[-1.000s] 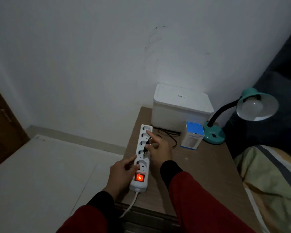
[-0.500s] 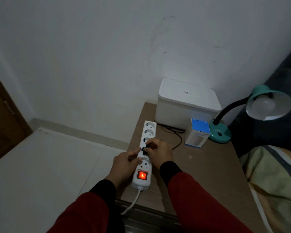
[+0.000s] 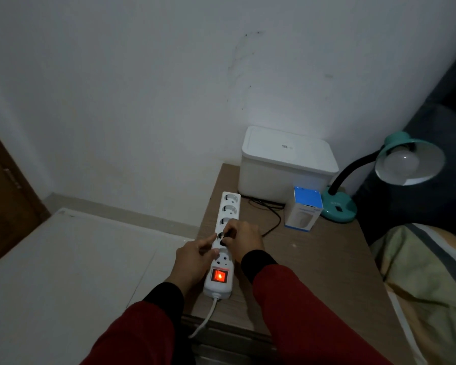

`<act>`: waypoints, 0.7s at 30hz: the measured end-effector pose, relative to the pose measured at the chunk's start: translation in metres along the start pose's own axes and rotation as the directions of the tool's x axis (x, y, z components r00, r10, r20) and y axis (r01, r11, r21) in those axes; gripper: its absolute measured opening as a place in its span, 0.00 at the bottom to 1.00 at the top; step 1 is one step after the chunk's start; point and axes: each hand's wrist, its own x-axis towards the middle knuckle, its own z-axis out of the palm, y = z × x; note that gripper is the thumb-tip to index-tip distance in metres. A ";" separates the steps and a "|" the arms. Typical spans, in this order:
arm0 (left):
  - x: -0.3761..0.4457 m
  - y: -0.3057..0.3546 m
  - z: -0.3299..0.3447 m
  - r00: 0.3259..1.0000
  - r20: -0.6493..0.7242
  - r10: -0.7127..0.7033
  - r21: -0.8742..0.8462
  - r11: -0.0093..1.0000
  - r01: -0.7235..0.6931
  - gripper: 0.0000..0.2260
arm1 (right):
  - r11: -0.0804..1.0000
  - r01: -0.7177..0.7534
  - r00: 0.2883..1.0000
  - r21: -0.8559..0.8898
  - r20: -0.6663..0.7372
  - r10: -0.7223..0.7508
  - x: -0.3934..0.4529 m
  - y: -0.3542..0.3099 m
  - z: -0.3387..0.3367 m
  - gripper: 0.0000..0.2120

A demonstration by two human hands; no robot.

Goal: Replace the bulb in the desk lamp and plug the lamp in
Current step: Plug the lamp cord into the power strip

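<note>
A white power strip (image 3: 230,206) lies along the left edge of the brown bedside table (image 3: 313,262), its red switch (image 3: 219,275) glowing. My right hand (image 3: 244,239) grips the lamp's black plug (image 3: 223,238) at a middle socket of the strip. My left hand (image 3: 194,260) holds the strip's left side, thumb on top. The black cord (image 3: 270,217) runs back toward the teal desk lamp (image 3: 338,208) at the table's right rear. A white bulb (image 3: 400,162) sits in its shade, unlit.
A white lidded box (image 3: 287,164) stands against the wall behind the strip. A small blue and white bulb carton (image 3: 304,210) stands beside the lamp base. A bed with a striped cover (image 3: 427,272) lies to the right. A wooden door (image 3: 3,196) is at far left.
My right hand drew back from pointing at the upper sockets and closed on the black plug at a middle socket. My left hand stays on the strip.
</note>
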 end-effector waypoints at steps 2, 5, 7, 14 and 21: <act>0.000 0.006 -0.001 1.000 0.006 -0.001 0.081 0.997 0.000 0.20 | 0.996 0.015 0.996 -0.089 0.094 -0.007 -0.001 -0.002 -0.013 0.13; 0.000 0.018 -0.003 0.998 0.058 -0.022 0.225 0.974 0.009 0.22 | 0.987 0.048 0.967 -0.155 0.256 -0.007 -0.007 0.001 -0.030 0.27; -0.001 0.025 -0.005 0.996 0.083 -0.042 0.317 0.948 0.014 0.21 | 0.983 0.040 0.962 -0.180 0.271 0.011 -0.012 0.005 -0.042 0.31; 0.000 0.053 -0.011 0.992 0.104 -0.077 0.697 0.717 -0.018 0.18 | 0.883 -0.039 0.918 -0.468 0.332 0.216 -0.029 0.019 -0.088 0.22; 0.001 0.100 0.003 0.993 0.120 -0.002 0.807 0.582 -0.097 0.21 | 0.783 -0.027 0.904 -0.621 0.319 0.284 -0.040 0.039 -0.133 0.23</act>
